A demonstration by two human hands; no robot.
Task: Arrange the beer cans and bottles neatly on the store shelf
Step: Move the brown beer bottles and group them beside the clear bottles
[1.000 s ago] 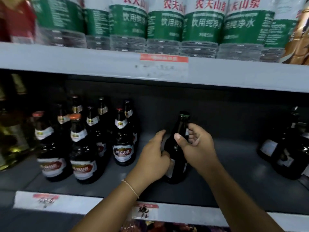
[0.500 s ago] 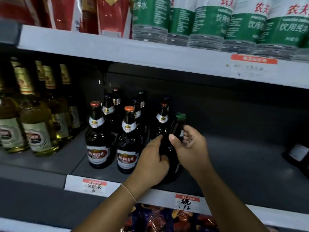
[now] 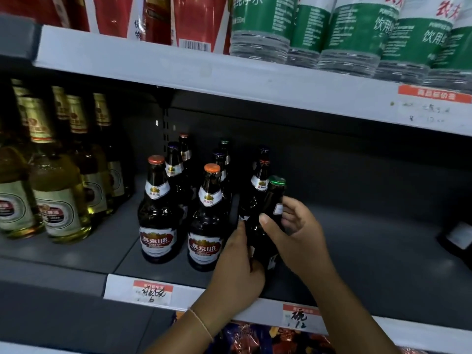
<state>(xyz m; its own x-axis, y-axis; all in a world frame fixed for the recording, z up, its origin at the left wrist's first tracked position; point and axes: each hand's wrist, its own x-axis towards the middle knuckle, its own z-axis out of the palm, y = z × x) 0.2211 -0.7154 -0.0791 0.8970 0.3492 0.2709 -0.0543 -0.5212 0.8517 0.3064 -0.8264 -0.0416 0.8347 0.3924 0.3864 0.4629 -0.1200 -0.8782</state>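
Held bottle: a dark beer bottle with green cap [image 3: 265,226] stands on the grey shelf [image 3: 370,251], just right of the dark U8 beer bottles [image 3: 204,218].
Left hand [image 3: 236,261]: its grip is curled round the lower body of the bottle (a thin bracelet is on the wrist).
Right hand [image 3: 297,233]: its grip holds the upper body, the thumb across the front, the fingers behind the neck.
Neighbours: pale beer bottles with gold foil [image 3: 56,190] stand further left.
Above: green-label water bottles [image 3: 357,34] on the upper shelf.
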